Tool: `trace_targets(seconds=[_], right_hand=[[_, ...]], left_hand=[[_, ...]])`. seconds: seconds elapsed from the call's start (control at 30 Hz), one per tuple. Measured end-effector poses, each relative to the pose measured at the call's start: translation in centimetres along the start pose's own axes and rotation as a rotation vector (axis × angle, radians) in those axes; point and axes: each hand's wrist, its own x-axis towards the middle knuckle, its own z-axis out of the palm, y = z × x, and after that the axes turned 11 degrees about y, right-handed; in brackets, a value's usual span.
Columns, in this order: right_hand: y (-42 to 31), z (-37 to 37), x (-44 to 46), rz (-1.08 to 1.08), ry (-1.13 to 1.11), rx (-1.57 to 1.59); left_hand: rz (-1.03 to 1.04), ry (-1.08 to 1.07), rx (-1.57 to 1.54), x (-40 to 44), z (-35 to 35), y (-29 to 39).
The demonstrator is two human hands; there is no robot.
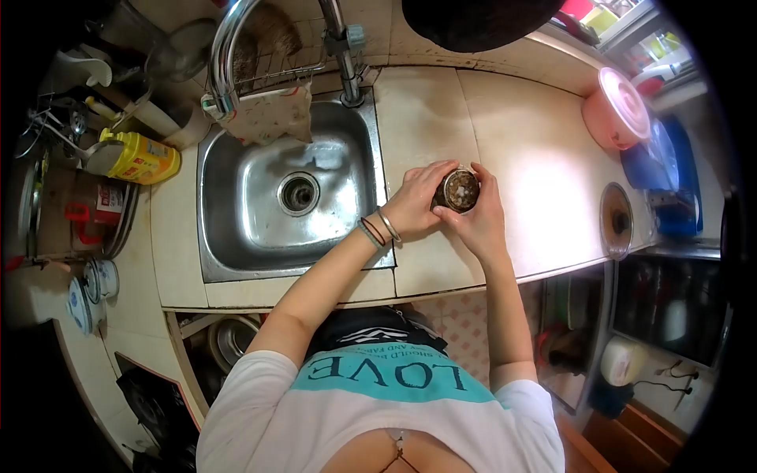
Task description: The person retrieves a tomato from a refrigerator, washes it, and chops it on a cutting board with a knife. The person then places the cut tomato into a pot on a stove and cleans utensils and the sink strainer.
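An open-topped jar with brown, chunky contents stands on the tiled counter, just right of the sink. Both hands are wrapped round it. My left hand, with bands and a bangle at the wrist, grips its left side. On the right side my right hand holds it with the thumb in front. The jar's lower part is hidden by my fingers.
The steel sink lies left of my hands, with a faucet and a cloth behind it. A yellow package stands farther left. At the right are a pink lidded bucket and a glass lid.
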Motion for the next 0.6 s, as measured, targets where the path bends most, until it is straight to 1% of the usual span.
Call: trace_targets(seconds=[0.1, 0.2, 0.3, 0.4, 0.5, 0.6], right_hand=[[0.1, -0.7, -0.2, 0.165, -0.130, 0.248], [1.2, 0.0, -0.5, 0.088, -0.051, 0.227], [1.0, 0.1, -0.5, 0.075, 0.037, 0.246], [1.3, 0.2, -0.4, 0.066, 0.087, 0.244], [2.0, 0.3, -0.5, -0.051, 0.127, 0.101], [2.5, 0.5, -0.5, -0.051, 0.182, 0.172]], left_hand=[[-0.034, 0.019, -0.067, 0.5, 0.1, 0.3], [-0.075, 0.037, -0.068, 0.9, 0.2, 0.6], [-0.009, 0.055, -0.021, 1.2, 0.5, 0.2], [0.011, 0.049, 0.024, 1.3, 0.5, 0.4], [0.017, 0.042, 0.065, 1.4, 0.5, 0.7], [0.031, 0.056, 0.091, 1.5, 0.6, 0.9]])
